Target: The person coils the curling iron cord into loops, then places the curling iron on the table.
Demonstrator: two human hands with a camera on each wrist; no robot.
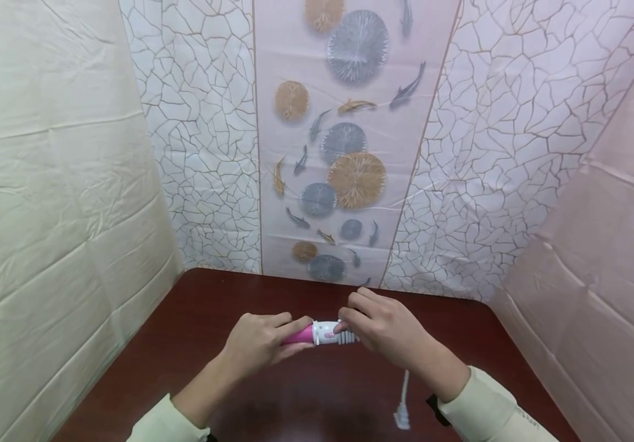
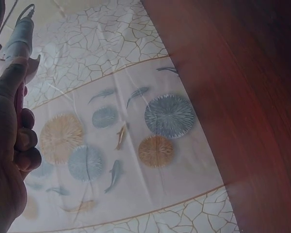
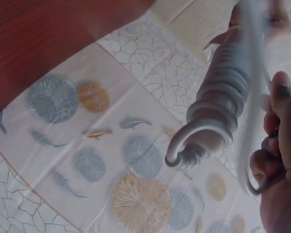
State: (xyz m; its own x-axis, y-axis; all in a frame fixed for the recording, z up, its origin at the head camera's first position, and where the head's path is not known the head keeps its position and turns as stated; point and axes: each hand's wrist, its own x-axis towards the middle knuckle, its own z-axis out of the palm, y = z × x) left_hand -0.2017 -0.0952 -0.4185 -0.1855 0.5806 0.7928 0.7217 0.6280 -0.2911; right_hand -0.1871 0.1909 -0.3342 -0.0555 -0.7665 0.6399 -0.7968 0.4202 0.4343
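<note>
My left hand (image 1: pixel 258 339) grips the pink end of a pink-and-white hair iron (image 1: pixel 325 333), held level above the table in the head view. Small buttons show on its white handle. A white cord (image 3: pixel 223 93) is looped several times round that handle, as the right wrist view shows. My right hand (image 1: pixel 386 325) holds the cord at the handle's far end, fingers curled round it, with a blurred stretch of cord passing in front. Below this hand hangs the cord's plug (image 1: pixel 402 418). In the left wrist view, left-hand fingers (image 2: pixel 25 139) wrap the pink part.
The dark red-brown table (image 1: pixel 317 393) spreads under both hands. Behind its far edge hangs a patterned sheet (image 1: pixel 344 141) with fish and round motifs. Pale cloth walls (image 1: pixel 57 184) stand on the left and right sides.
</note>
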